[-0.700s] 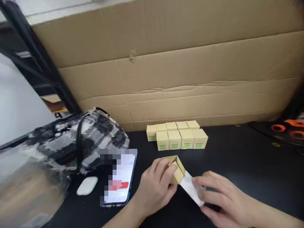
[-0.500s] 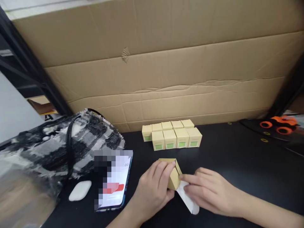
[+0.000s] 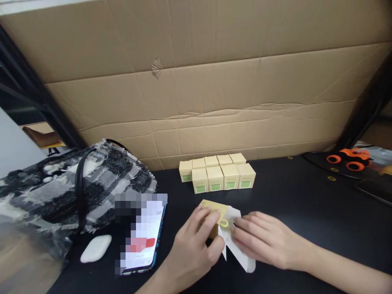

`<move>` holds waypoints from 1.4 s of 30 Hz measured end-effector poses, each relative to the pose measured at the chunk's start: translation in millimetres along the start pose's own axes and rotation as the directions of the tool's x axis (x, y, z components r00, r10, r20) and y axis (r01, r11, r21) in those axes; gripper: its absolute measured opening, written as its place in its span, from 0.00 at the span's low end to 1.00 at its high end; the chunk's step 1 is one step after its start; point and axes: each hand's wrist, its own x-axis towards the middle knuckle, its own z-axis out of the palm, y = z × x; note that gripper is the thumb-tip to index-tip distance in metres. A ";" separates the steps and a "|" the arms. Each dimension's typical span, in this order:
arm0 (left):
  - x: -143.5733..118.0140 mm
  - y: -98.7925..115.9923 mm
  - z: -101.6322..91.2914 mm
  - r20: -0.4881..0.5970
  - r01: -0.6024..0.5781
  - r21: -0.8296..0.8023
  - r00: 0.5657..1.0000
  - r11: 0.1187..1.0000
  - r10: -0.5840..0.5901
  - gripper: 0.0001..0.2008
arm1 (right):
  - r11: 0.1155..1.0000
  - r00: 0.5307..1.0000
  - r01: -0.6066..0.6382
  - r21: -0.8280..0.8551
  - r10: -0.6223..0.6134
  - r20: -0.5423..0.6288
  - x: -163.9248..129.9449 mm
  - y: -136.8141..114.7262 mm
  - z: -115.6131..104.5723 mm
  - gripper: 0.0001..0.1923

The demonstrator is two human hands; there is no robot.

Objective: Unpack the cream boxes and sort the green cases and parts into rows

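A small tan paper box (image 3: 214, 209), partly unfolded, lies on the black table (image 3: 306, 220) in front of me. My left hand (image 3: 196, 241) grips its left side with fingers over the top. My right hand (image 3: 263, 241) presses on the box's white flaps (image 3: 237, 253), which spread toward me. A small yellow ring mark (image 3: 224, 223) shows on the box between my hands. Behind them stand several finished small boxes with green labels (image 3: 218, 174), lined up in two rows.
A large cardboard sheet (image 3: 214, 90) walls off the back. A black-and-white woven bag (image 3: 76, 183) sits at left, with a white earbud case (image 3: 95, 248) and a phone (image 3: 142, 239) beside it. An orange toy car (image 3: 349, 158) is at far right.
The box has been turned and flattened; its white flaps now open wider toward me. My right hand slid left onto the flaps. The view shifted right slightly.
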 end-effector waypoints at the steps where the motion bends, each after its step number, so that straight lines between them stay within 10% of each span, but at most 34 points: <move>1: 1.4 0.6 -1.1 -0.009 -0.012 0.018 1.000 1.000 0.012 0.13 | 0.998 0.998 -0.054 -0.012 0.054 -0.009 -0.3 1.9 1.3 0.12; 11: 1.6 -3.6 0.2 0.016 -0.074 0.020 0.997 0.997 0.073 0.12 | 0.951 0.966 -0.223 0.216 0.245 -0.083 0.2 7.2 -2.1 0.06; 18: -13.8 -30.5 5.9 0.055 0.283 -0.261 0.959 0.923 -0.279 0.16 | 0.633 0.739 -0.626 0.455 0.668 0.086 -5.4 27.4 -0.9 0.08; 24: -14.9 -25.5 17.7 0.117 0.625 -0.519 0.728 0.583 -0.676 0.26 | 0.658 0.750 -0.659 0.365 0.611 0.253 -11.7 49.2 -10.7 0.08; 27: -0.3 -15.4 12.7 0.417 0.717 -0.697 0.443 0.033 -0.794 0.24 | 0.729 0.794 -0.607 0.316 0.543 0.273 -7.0 44.4 -17.7 0.07; 30: 12.0 -7.2 5.8 0.723 0.552 -0.637 0.183 -0.539 -0.666 0.24 | 0.859 0.888 -0.459 0.227 0.442 0.127 1.4 28.4 -18.8 0.14; 32: 13.4 -2.5 5.5 0.783 0.478 -0.589 0.140 -0.651 -0.606 0.25 | 0.974 0.976 -0.211 0.079 0.214 -0.039 7.5 14.9 -15.8 0.15; 35: 8.7 4.5 10.3 0.822 0.441 -0.547 0.124 -0.711 -0.555 0.27 | 0.992 0.984 0.051 -0.114 -0.070 -0.161 15.0 -1.1 -9.6 0.08; 42: 10.5 10.9 5.8 0.916 0.474 -0.384 0.091 -0.792 -0.390 0.23 | 0.990 0.961 0.036 -0.139 -0.072 -0.267 18.6 -6.6 -6.4 0.06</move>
